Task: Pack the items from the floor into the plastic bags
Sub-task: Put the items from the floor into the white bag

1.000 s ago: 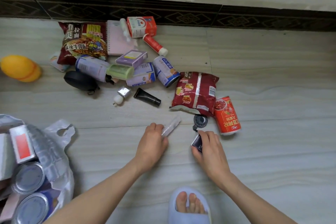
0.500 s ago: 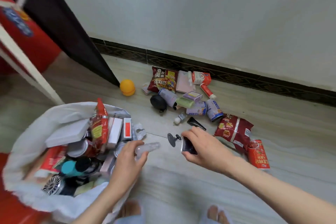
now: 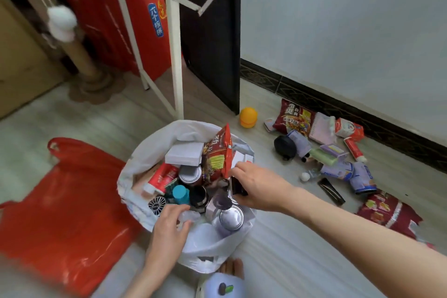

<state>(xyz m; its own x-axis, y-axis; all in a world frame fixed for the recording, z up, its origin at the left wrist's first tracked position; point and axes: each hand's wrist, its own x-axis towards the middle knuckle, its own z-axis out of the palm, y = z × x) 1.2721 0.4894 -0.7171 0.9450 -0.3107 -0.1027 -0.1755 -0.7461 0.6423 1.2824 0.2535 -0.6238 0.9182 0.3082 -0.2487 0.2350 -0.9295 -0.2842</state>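
A white plastic bag (image 3: pixel 145 162) stands open on the floor, full of cans, boxes and a red snack packet (image 3: pixel 216 155). My left hand (image 3: pixel 169 227) is over the bag's near side and holds a small clear tube (image 3: pixel 189 216). Over the bag's right side, my right hand (image 3: pixel 256 185) grips a small dark object (image 3: pixel 237 186) with a dark round piece hanging under it. A red plastic bag (image 3: pixel 65 203) lies flat on the left. Loose items remain on the floor at the right: snack packets (image 3: pixel 295 117), cans (image 3: pixel 361 178), a black tube (image 3: pixel 331 191), a notebook (image 3: pixel 323 128).
An orange ball (image 3: pixel 248 117) lies by a dark door (image 3: pixel 210 31). White rack legs (image 3: pixel 173 43) stand behind the bag, with a red box (image 3: pixel 145 22) and a cardboard post (image 3: pixel 79 58) beyond. My slipper (image 3: pixel 222 285) is at the bottom edge. A wall runs along the right.
Both hands lifted their items from the floor and carried them left, over the white bag. The view swung left, so the red bag and the rack now show.
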